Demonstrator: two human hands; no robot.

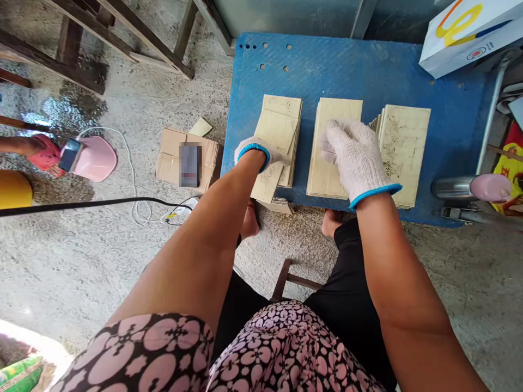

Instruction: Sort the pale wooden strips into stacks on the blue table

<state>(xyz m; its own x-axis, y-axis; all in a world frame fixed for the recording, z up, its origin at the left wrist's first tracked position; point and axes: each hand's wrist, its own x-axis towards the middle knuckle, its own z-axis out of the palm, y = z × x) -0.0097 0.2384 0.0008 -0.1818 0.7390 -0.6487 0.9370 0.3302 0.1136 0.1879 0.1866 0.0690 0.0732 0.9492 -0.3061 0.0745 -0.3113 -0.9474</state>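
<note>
Three stacks of thin, pale wooden boards lie on a blue table. On the left stack, the top board (278,128) sits askew, its lower end past the table edge. My left hand (261,151), in a white knit glove with a blue cuff, is closed on this board, its fingers reaching the right edge. Over the middle stack (327,177) is my right hand (355,155), gloved the same way, with its fingers curled together. Whatever it may hold is hidden. Close by on its right stands the third stack (406,147), its top board marked with dark specks.
The blue table (327,65) carries a white printed bag (469,41) at the far right. A metal bottle (453,188) is at its right edge. Left on the floor are a cardboard box (167,158), cables and a pink stool (98,158), with another person's hand (53,169) nearby.
</note>
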